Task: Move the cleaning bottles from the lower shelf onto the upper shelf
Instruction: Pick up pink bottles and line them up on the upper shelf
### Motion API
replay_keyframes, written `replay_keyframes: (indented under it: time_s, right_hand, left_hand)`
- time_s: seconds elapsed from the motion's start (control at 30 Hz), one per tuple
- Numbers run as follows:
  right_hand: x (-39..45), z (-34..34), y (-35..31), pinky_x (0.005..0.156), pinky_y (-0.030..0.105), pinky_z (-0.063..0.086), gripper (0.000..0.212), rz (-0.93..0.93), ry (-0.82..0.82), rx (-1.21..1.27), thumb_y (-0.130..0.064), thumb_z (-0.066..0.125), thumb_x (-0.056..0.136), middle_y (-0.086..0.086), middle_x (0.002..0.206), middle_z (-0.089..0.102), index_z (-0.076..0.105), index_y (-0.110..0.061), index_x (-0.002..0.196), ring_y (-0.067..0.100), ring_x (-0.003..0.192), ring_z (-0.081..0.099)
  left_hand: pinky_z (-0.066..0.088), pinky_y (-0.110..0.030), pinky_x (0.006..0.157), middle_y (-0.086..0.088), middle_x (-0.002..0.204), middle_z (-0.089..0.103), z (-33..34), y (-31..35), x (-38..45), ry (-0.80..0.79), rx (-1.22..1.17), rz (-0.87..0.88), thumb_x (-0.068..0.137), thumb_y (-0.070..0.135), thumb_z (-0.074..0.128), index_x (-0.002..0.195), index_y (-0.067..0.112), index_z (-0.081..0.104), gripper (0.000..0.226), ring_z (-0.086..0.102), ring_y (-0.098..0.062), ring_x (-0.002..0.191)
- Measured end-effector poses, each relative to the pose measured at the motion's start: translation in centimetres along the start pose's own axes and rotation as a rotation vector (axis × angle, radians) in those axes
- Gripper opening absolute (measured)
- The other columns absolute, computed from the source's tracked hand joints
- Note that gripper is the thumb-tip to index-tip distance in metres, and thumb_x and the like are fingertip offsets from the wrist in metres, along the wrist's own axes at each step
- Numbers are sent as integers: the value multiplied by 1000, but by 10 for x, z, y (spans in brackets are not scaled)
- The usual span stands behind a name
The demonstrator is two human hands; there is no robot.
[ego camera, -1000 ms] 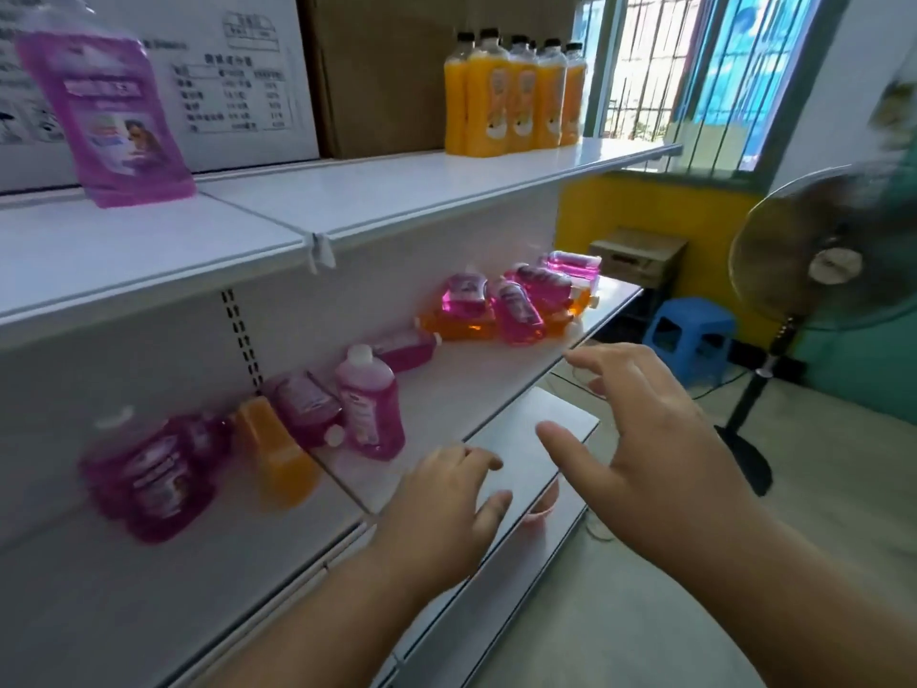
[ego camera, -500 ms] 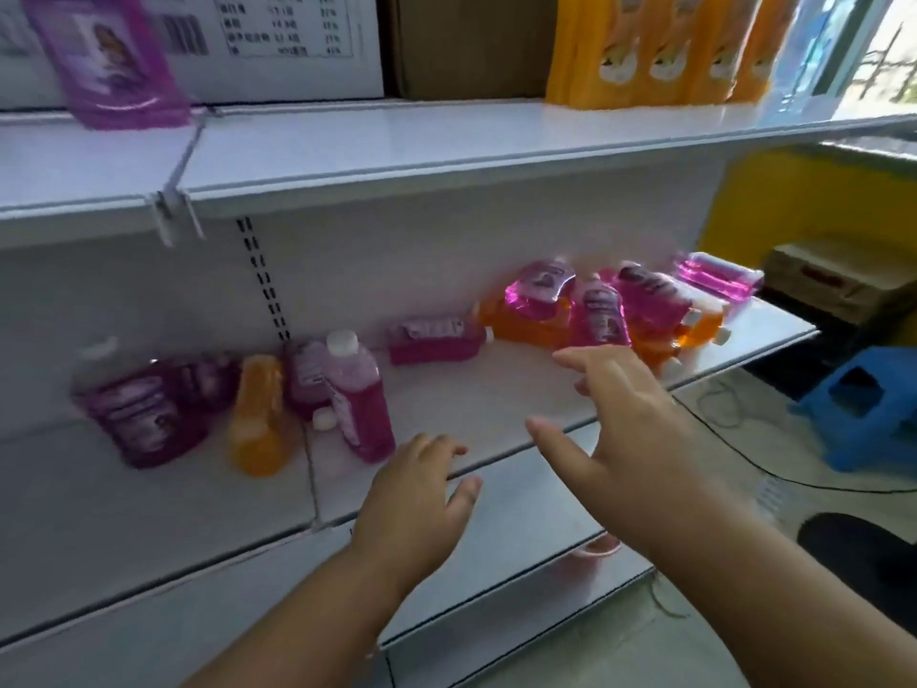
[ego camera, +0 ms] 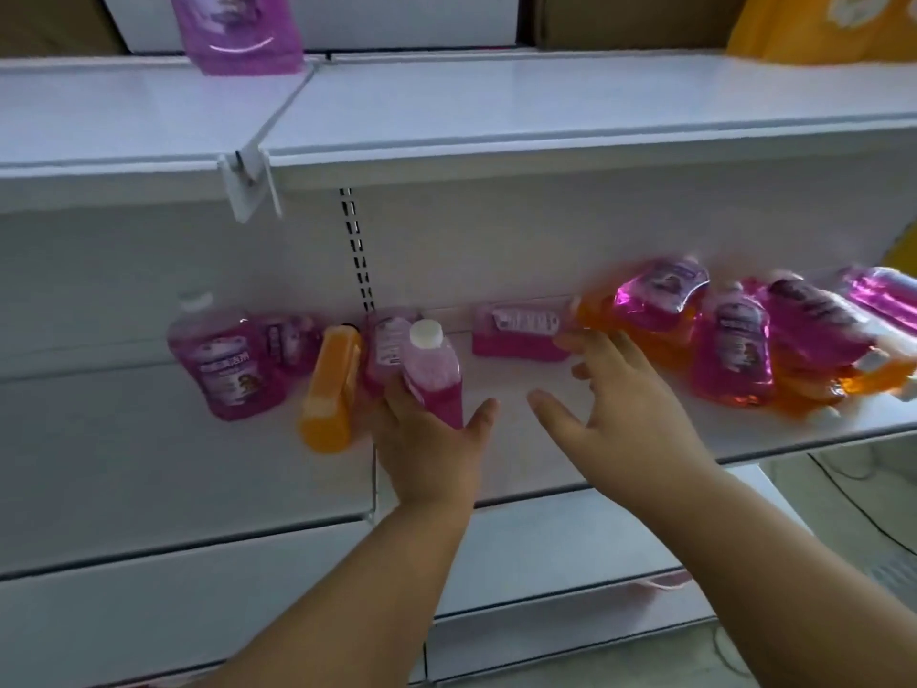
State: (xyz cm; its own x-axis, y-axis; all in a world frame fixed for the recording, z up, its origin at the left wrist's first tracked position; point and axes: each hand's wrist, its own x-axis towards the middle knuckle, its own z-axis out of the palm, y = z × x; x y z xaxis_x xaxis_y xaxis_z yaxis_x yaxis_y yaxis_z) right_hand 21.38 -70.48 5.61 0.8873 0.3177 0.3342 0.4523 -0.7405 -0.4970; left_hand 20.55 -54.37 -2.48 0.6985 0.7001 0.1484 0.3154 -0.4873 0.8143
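Far left on the lower shelf [ego camera: 645, 439], back by the wall, there's a big purple jug [ego camera: 223, 360] standing up, with a smaller purple bottle [ego camera: 290, 342] tucked just behind its right side. Next to that an orange bottle [ego camera: 330, 389] is lying on its side, base pointing toward the shelf's front edge. Then comes my left hand [ego camera: 431, 439], fingers wrapped around the bottom of a pink bottle [ego camera: 434, 377] with a white cap, which is upright and tilted a bit, right at the seam between the two shelf panels. Another pink bottle [ego camera: 387, 342] sits just behind it, touching or nearly, hard to say with the blur. My right hand [ego camera: 625, 404] is just to the right over the shelf, fingers spread and loose, not holding anything, fingertips near a flat pink bottle [ego camera: 518, 332] lying on its side against the back wall; can't tell if I'm actually touching it. Toward the right end there's a messy pile of bottles [ego camera: 734, 350], purple ones lying over orange ones, all blurry, reaching to the shelf's right edge. Up on the upper shelf [ego camera: 496, 101] a purple pouch [ego camera: 238, 32] stands at the back left in front of a white box [ego camera: 397, 17], and something orange [ego camera: 823, 27] shows at the back right corner.
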Motion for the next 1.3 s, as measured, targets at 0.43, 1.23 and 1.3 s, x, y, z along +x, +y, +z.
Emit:
replay_keyframes:
  time_s: [0.43, 1.23, 1.3]
  right_hand:
    - [71, 45, 45, 77, 45, 58, 42, 381, -213, 511, -30, 70, 87, -9, 97, 60, 49, -37, 121, 26, 91, 67]
    - [137, 80, 27, 94, 52, 41, 39, 77, -550, -490, -34, 37, 91, 12, 121, 51, 61, -26, 121, 40, 119, 43]
    - [130, 80, 32, 98, 54, 42, 36, 100, -505, -398, -31, 43, 94, 15, 131, 49, 58, -21, 126, 41, 123, 42]
  left_hand:
    - [58, -16, 77, 30, 103, 69, -39, 8, -16, 5, -577, 38, 78, 25, 81, 114, 65, 53, 60, 66, 11, 95]
    - [59, -40, 58, -14, 89, 78, -87, 11, -4, -200, -1009, -276, 66, 18, 73, 89, 31, 78, 27, 76, -30, 72]
    - [59, -40, 60, -13, 94, 78, -87, 10, -1, -213, -1015, -266, 64, 15, 79, 104, 29, 76, 43, 76, -30, 75]
